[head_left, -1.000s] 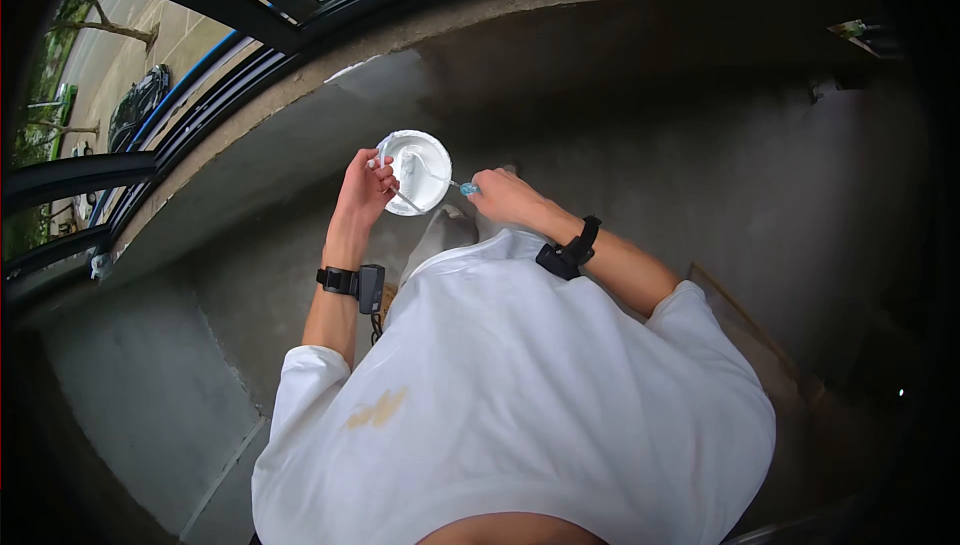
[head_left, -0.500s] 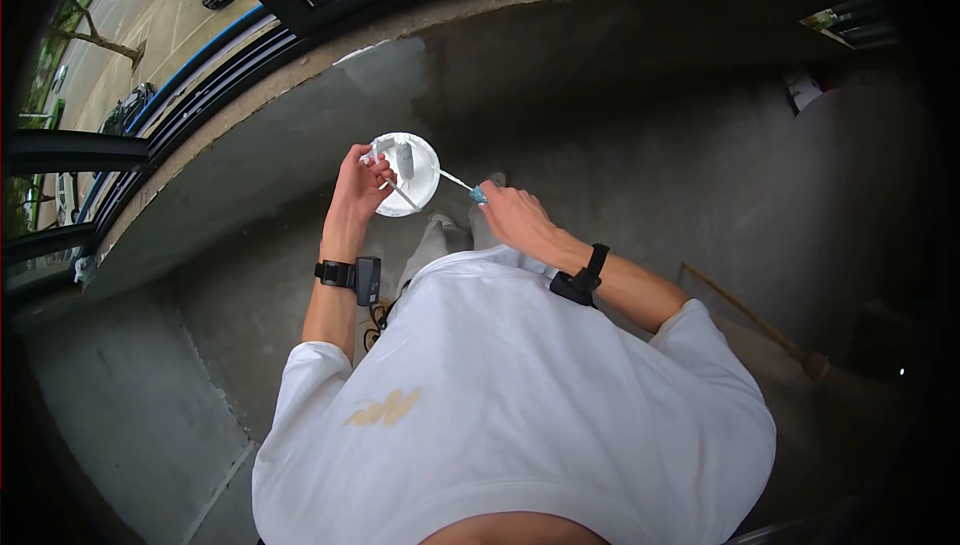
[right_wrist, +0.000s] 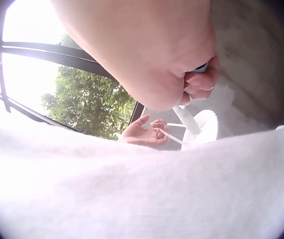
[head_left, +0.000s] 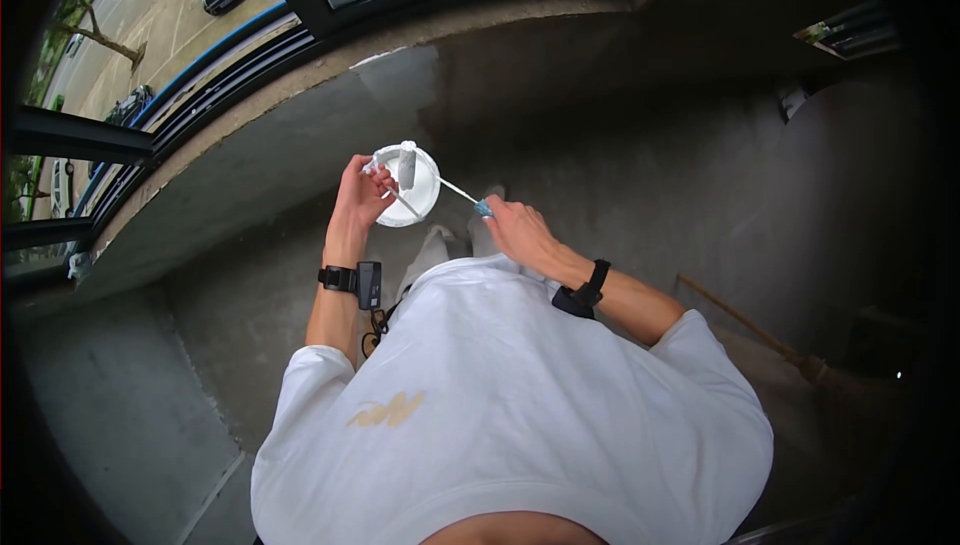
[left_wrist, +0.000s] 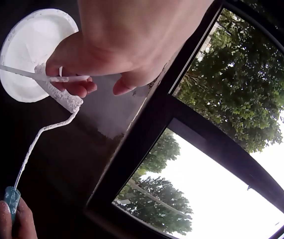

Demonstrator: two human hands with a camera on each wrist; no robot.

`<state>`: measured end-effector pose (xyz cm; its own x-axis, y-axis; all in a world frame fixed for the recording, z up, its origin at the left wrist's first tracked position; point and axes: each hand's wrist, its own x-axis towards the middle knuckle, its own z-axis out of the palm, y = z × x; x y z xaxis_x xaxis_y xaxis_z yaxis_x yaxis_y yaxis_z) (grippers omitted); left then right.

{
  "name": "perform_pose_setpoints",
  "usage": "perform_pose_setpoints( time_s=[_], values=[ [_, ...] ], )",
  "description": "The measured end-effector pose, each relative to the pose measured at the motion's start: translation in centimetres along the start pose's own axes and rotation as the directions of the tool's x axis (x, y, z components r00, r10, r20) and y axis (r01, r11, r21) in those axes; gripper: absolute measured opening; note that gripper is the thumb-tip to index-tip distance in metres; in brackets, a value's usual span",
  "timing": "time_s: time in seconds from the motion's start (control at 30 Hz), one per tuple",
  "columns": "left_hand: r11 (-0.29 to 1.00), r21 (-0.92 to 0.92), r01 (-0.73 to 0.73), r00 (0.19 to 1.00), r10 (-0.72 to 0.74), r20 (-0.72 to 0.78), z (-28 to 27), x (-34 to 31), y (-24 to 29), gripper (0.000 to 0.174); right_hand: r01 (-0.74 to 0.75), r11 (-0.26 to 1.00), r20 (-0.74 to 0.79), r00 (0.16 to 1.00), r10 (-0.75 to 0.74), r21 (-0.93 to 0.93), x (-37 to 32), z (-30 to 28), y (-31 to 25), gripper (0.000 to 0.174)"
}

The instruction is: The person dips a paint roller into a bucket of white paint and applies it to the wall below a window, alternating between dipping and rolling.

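Observation:
My left hand [head_left: 362, 193] holds a white paint bucket [head_left: 426, 192] by its handle, fingers curled round the handle [left_wrist: 20, 72] in the left wrist view. White paint coats the bucket's inside. A small paint roller [head_left: 407, 167] lies across the far side of the bucket's mouth in the head view, its sleeve coated in white. From the sleeve, a bent, paint-covered rod [left_wrist: 35, 139] runs to a blue handle [head_left: 484, 208]. My right hand [head_left: 522, 235] grips that handle, to the right of the bucket. In the right wrist view, the wrist and a white shirt hide much of the grip.
A low grey wall [head_left: 330, 155] with a rough sill stands ahead, under dark-framed windows [head_left: 230, 75]. On the floor at right lies a broom [head_left: 745, 315]. The person's shoes [head_left: 440, 233] are just below the bucket on a grey floor [head_left: 620, 205].
The roller has come up from inside the bucket to its far rim. My right hand has moved a little right and back with it. The left hand keeps its hold on the bucket handle.

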<state>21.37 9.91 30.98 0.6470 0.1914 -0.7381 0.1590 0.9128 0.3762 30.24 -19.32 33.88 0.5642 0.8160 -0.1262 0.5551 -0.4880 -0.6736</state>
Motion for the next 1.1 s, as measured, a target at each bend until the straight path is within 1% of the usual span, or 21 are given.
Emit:
perform_pose_setpoints(
  time_s=[0.1,0.17,0.2,0.27,0.3,0.33,0.37,0.4,0.47,0.5,0.57,0.6,0.7,0.8,0.83,0.9,0.93,1.0,1.1],
  values=[
    [1.0,-0.005,-0.016,1.0,0.016,0.001,0.0,-0.2,0.5,0.022,-0.032,0.999,0.009,0.999,0.032,0.016,0.2,-0.4,-0.4,0.014],
    [1.0,-0.025,-0.011,1.0,0.01,-0.016,-0.1,-0.3,0.7,0.022,-0.065,0.99,0.035,0.998,0.061,0.121,0.3,-0.8,-0.6,0.016],
    [0.999,-0.025,-0.021,1.0,0.021,-0.002,-0.5,-0.1,0.7,0.022,-0.055,0.992,0.023,0.998,0.052,0.112,0.4,-0.6,-0.2,0.016],
    [0.999,-0.05,-0.02,1.0,0.021,0.016,-1.1,0.3,0.8,0.02,-0.111,0.952,0.065,0.993,0.097,0.286,0.9,0.2,0.9,0.019],
    [0.998,-0.053,-0.025,0.999,0.026,0.024,-1.1,0.2,1.1,0.02,-0.106,0.954,0.06,0.994,0.092,0.279,1.2,0.4,1.1,0.019],
    [0.997,-0.072,-0.016,1.0,0.017,0.011,-1.1,0.1,1.4,0.021,-0.239,0.893,0.137,0.97,0.201,0.382,1.5,0.5,1.0,0.02],
    [0.996,-0.088,-0.011,1.0,0.011,0.002,-1.3,0.1,1.5,0.022,-0.365,0.805,0.219,0.93,0.294,0.468,1.7,0.7,1.1,0.022],
    [0.995,-0.101,-0.012,1.0,0.013,0.008,-1.5,0.1,1.7,0.021,-0.363,0.808,0.218,0.931,0.293,0.463,1.9,0.8,1.0,0.022],
    [0.993,-0.115,-0.013,1.0,0.015,0.017,-2.1,0.2,1.8,0.021,-0.484,0.671,0.329,0.875,0.356,0.561,2.2,0.8,1.0,0.022],
    [0.992,-0.124,-0.011,1.0,0.014,0.022,-2.3,0.2,1.9,0.02,-0.482,0.676,0.327,0.876,0.355,0.556,2.3,0.8,0.6,0.022],
    [0.989,-0.148,-0.012,1.0,0.014,0.016,-2.7,0.3,2.2,0.02,-0.529,0.615,0.347,0.849,0.399,0.585,2.7,0.2,-0.3,0.021],
    [0.986,-0.166,-0.01,1.0,0.011,0.002,-3.0,0.3,2.2,0.02,-0.524,0.624,0.339,0.851,0.4,0.58,2.9,0.2,-0.4,0.021],
    [0.983,-0.181,-0.017,0.999,0.024,0.035,-3.7,0.6,2.3,0.02,-0.517,0.631,0.332,0.855,0.397,0.578,3.5,0.4,-0.5,0.019],
    [0.975,-0.218,-0.042,0.999,0.046,0.013,-4.5,0.5,2.6,0.021,-0.57,0.517,0.387,0.819,0.425,0.638,4.3,0.8,-0.5,0.016],
    [0.973,-0.227,-0.049,0.999,0.051,0.005,-4.9,0.4,2.6,0.021,-0.571,0.523,0.39,0.818,0.422,0.633,4.6,0.9,-0.4,0.016],
    [0.968,-0.248,-0.048,0.999,0.047,-0.007,-5.5,0.1,2.7,0.02,-0.615,0.423,0.439,0.781,0.445,0.665,5.5,1.2,0.2,0.014],
    [0.964,-0.261,-0.044,0.999,0.04,-0.018,-5.9,-0.1,2.7,0.02,-0.614,0.426,0.438,0.782,0.444,0.664,6.0,1.3,0.4,0.014],
    [0.957,-0.285,-0.053,0.998,0.045,-0.035,-6.8,-0.4,2.6,0.021,-0.639,0.326,0.456,0.746,0.485,0.697,7.3,1.5,0.8,0.012],
    [0.946,-0.315,-0.077,0.995,0.055,-0.079,-9.1,-0.2,2.0,0.022,-0.637,0.302,0.447,0.737,0.506,0.709,10.1,2.6,2.1,0.012]
  ],
)
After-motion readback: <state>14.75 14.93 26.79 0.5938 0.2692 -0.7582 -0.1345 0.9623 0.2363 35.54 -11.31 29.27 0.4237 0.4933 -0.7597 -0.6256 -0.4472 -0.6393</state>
